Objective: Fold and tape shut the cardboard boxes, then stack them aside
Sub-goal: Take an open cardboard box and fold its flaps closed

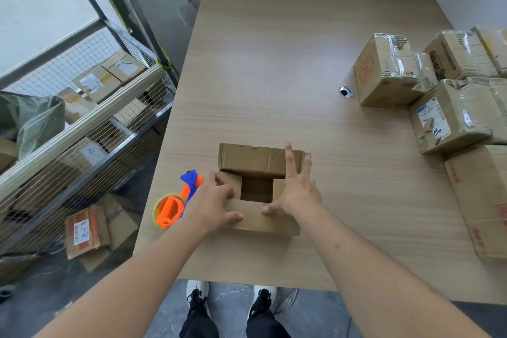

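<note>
A small cardboard box point(253, 160) sits on the wooden table point(274, 63) near its front edge, its top partly open with a dark square gap in the middle. My left hand point(216, 200) rests over the box's left side, thumb on the near flap. My right hand point(297, 186) presses on the right side with fingers spread and straight, reaching over the far flap. An orange and blue tape dispenser point(175, 203) lies on the table just left of the box, behind my left hand.
Several taped boxes point(389, 74) are piled along the table's right edge. A cable hole point(346, 91) lies left of them. A wire-mesh cart point(82, 123) with parcels stands left of the table, and more boxes point(90, 233) lie on the floor.
</note>
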The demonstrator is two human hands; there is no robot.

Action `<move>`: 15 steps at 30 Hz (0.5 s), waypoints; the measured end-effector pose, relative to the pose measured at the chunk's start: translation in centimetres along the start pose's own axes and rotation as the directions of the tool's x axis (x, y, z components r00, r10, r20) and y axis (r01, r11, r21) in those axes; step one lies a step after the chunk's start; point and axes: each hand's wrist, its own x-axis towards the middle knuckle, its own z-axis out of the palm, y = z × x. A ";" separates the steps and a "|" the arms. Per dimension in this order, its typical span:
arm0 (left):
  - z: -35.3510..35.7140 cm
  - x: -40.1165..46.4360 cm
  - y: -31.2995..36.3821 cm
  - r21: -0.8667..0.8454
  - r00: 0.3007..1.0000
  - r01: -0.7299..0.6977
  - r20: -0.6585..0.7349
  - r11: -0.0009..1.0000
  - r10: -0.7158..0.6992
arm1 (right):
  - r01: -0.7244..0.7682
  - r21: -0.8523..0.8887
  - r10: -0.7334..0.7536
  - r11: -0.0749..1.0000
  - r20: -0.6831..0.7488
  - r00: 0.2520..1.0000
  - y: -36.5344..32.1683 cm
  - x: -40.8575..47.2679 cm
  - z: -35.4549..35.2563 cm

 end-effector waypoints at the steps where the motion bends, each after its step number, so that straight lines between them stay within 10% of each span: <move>1: 0.0 -0.1 0.1 0.001 1.000 -0.002 -0.008 1.000 0.002 | 0.024 -0.033 -0.024 0.999 -0.019 1.000 -0.1 -0.1 0.0; 15: 1.5 -1.3 0.4 0.127 0.973 0.215 -0.112 0.968 -0.201 | 0.177 -0.073 -0.191 0.982 -0.295 0.936 0.4 -2.6 1.4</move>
